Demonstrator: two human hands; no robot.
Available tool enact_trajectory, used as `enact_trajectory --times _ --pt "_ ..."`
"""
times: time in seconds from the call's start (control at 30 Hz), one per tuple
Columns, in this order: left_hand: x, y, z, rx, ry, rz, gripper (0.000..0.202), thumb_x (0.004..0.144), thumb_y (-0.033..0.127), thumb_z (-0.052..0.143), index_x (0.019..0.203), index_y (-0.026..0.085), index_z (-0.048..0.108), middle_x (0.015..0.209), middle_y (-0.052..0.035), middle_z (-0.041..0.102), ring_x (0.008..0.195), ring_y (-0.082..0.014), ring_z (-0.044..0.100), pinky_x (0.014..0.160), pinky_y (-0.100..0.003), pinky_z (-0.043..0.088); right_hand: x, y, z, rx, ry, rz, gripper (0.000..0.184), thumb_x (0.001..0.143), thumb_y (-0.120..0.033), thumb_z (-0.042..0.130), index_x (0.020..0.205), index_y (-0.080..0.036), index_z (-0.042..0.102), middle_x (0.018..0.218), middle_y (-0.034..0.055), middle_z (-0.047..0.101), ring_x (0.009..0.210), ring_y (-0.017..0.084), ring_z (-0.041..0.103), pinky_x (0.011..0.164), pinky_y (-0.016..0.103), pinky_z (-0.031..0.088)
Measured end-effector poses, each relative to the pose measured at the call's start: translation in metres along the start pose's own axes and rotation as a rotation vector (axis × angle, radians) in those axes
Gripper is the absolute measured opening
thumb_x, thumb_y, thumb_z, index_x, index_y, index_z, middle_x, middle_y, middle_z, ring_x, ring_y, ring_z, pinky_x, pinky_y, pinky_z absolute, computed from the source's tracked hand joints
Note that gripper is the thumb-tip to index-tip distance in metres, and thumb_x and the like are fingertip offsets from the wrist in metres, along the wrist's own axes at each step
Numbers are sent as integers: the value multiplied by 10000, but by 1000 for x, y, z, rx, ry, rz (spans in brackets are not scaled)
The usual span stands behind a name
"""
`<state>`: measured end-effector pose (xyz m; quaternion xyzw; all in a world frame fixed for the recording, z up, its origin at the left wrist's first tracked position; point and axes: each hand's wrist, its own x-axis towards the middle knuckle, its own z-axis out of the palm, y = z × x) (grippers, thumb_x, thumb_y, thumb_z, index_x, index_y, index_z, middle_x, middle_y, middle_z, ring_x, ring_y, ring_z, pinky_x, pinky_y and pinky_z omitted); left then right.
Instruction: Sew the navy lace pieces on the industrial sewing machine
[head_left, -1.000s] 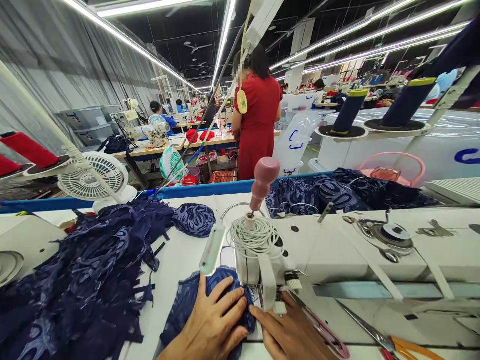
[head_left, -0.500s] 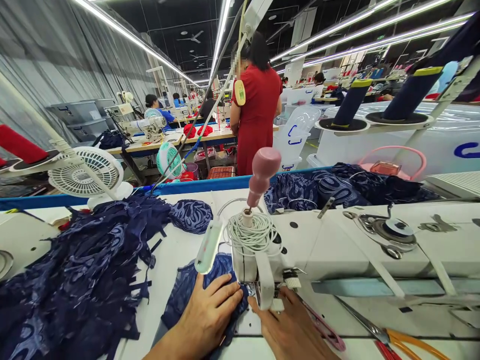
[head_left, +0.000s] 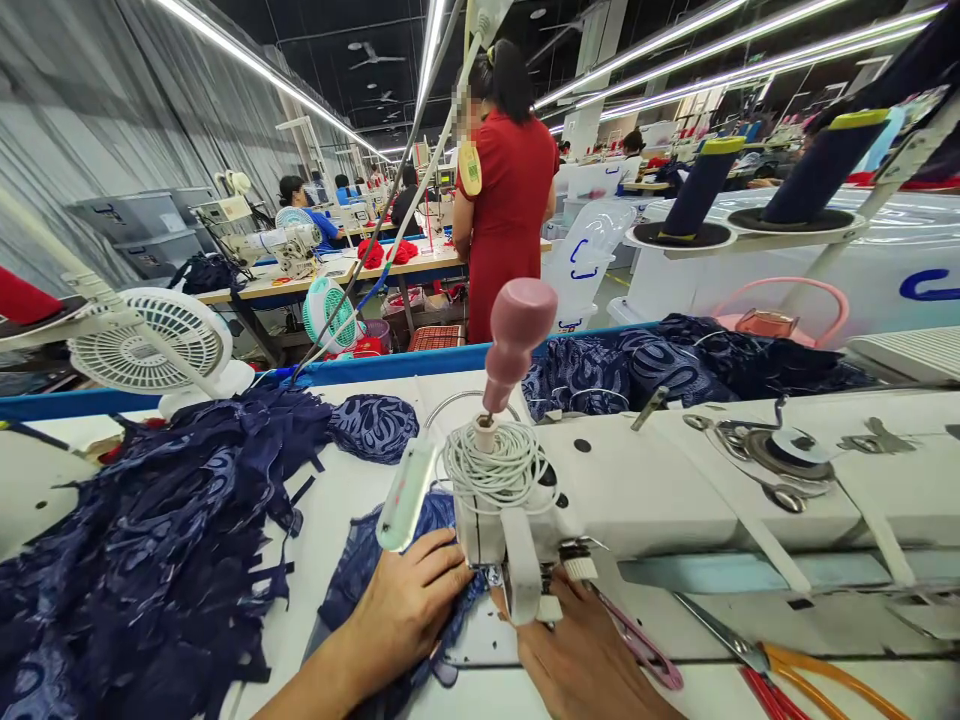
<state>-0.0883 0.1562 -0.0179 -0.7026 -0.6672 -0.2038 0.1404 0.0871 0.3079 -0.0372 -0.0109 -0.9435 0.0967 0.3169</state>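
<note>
A piece of navy patterned mesh fabric [head_left: 349, 570] lies on the machine bed at the needle area of a white sewing machine [head_left: 480, 540]. My left hand [head_left: 409, 605] rests on this fabric, fingers stretched toward the presser foot, thumb hidden. Close to the needle on the other side is my right hand [head_left: 574, 645]; the machine head covers part of its fingers, so its grip does not show. A pink-handled tool [head_left: 517, 320] stands upright in the machine's top, with pale cord [head_left: 495, 465] coiled around its base. A small light [head_left: 405, 495] hangs beside the head.
Navy fabric pieces [head_left: 150, 530] are heaped at left, and more navy fabric [head_left: 660, 365] lies behind the machine. Pink snips [head_left: 645, 645] and orange-handled scissors [head_left: 795, 665] lie at right. A white fan [head_left: 150, 340] stands at left. A person in red [head_left: 506, 210] stands ahead.
The view has shifted slightly. My left hand's fingers have drawn closer together and the hand sits more bunched on the fabric, still beside the needle. The right hand stays near the presser foot.
</note>
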Motion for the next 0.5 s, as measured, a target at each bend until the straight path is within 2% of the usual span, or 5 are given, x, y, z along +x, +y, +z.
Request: enact_trajectory --times 0.23,0.37,0.43,0.47,0.5 --pt "8 -20 -1 -122 -35 42 369 904 49 429 1180 176 638 862 -62 701 1098 -217 610 973 -349 516 1 5 -4 79 -24 12 357 827 -54 505 1073 -254 668 803 37 690 837 225 609 827 361 411" --pt "-7 -21 0 -94 -45 67 375 921 85 437 1199 233 639 1025 -62 728 1114 -207 627 934 -311 528 -2 -1 2 66 -142 70 162 861 -139 585 976 -224 660 923 52 714 929 238 617 930 409 421" --pt "-10 -23 7 -50 85 185 301 956 205 467 1166 290 664 981 -30 740 973 -193 674 942 -328 528 -3 -2 5 43 -243 40 70 854 -281 673 907 -235 663 910 28 718 905 223 631 885 393 465" --pt "-6 -25 14 -42 148 173 271 975 242 464 1122 313 680 947 -4 739 917 -180 680 969 -351 519 -3 2 5 15 -270 50 109 860 -351 689 899 -252 665 873 -4 713 872 197 638 860 364 486" --pt "3 -25 23 -35 175 124 239 984 292 482 1115 317 680 952 7 729 927 -185 679 995 -389 509 -5 8 4 87 -282 72 129 886 -363 677 910 -237 669 870 -1 709 864 193 644 849 372 501"
